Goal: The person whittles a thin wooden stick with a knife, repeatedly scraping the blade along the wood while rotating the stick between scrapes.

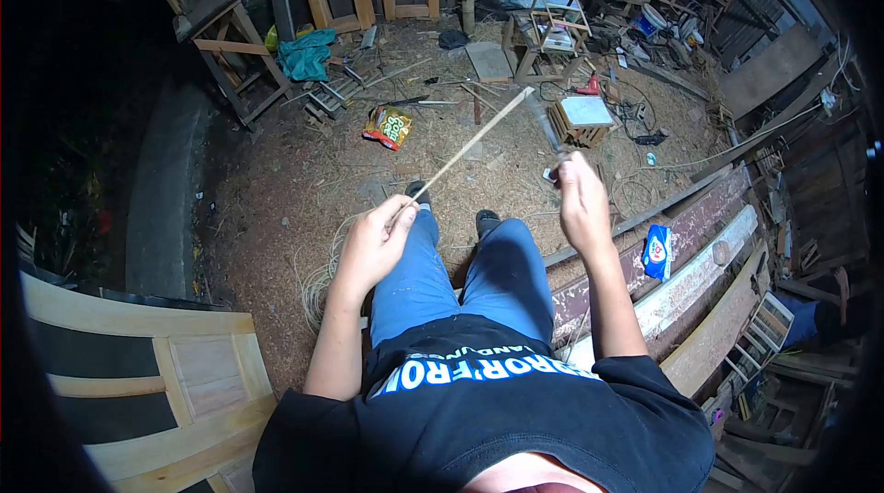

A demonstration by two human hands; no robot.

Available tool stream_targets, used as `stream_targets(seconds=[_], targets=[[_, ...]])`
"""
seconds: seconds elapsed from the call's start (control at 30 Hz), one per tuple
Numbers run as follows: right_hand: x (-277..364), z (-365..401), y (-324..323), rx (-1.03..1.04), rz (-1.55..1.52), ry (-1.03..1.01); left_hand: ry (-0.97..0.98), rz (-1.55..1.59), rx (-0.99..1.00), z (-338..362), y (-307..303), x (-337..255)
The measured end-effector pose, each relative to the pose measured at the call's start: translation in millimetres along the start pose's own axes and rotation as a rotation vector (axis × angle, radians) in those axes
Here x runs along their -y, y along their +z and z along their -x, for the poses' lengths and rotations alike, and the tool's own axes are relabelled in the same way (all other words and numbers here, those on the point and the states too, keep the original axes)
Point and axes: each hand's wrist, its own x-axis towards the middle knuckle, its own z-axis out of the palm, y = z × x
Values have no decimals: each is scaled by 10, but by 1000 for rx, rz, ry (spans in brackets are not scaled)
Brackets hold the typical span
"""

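Note:
A long thin light-coloured strip [474, 140] slants up and to the right from my left hand [379, 240], whose fingers are closed on its lower end. My right hand [583, 198] is closed round the dark handle of a knife-like tool, and the tool's greyish blade [543, 123] points up and to the left, its tip near the strip's far end. Whether blade and strip touch is unclear. Both hands are above my knees.
Wood shavings cover the ground. A yellow-red packet [388, 127] lies ahead, left of a slatted crate [582, 118] and a red tool [589, 86]. Long planks [681, 258] with a blue packet [657, 253] are at my right. A wooden panel frame [166, 382] stands at lower left.

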Motion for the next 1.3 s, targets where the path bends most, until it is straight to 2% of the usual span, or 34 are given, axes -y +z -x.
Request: stream_targets(seconds=[0.1,0.2,0.33,0.37,0.43,0.47,0.57,0.6,0.63,0.7,0.73,0.77,0.83,0.9,0.97,1.03,1.07,1.2,1.3], targets=[[91,15,108,83,118,28,-42,22,19,24,47,-95],[83,-69,135,56,146,22,-4,191,39,31,113,-56],[261,10,259,95,140,-136,10,289,12,16,181,-142],[327,73,289,151,159,-227,24,311,7,20,200,-162],[421,155,348,231,151,-262,48,315,-16,36,234,-214],[443,102,315,171,191,-330,56,295,-34,53,241,-255],[430,-45,274,105,164,-239,26,349,-26,84,285,-270],[427,10,311,152,162,-262,15,382,-16,91,294,-293],[434,76,339,210,184,-384,10,413,-10,90,293,-325],[495,108,300,263,188,-406,4,384,3,119,267,-388],[457,31,243,209,177,-389,10,431,31,122,269,-364],[368,-65,235,154,114,-225,9,481,64,146,280,-344],[310,-161,152,121,196,-215,-1,518,52,190,335,-356],[411,41,224,297,156,-409,-6,503,77,199,321,-365],[460,70,202,335,141,-440,-37,497,72,203,330,-350],[302,-107,186,201,50,-165,-16,506,87,205,300,-365],[275,-188,113,160,146,-150,-47,499,105,216,278,-394],[527,93,111,347,147,-423,-64,497,85,265,339,-437],[118,-203,80,188,36,-105,-43,489,77,270,311,-403]])
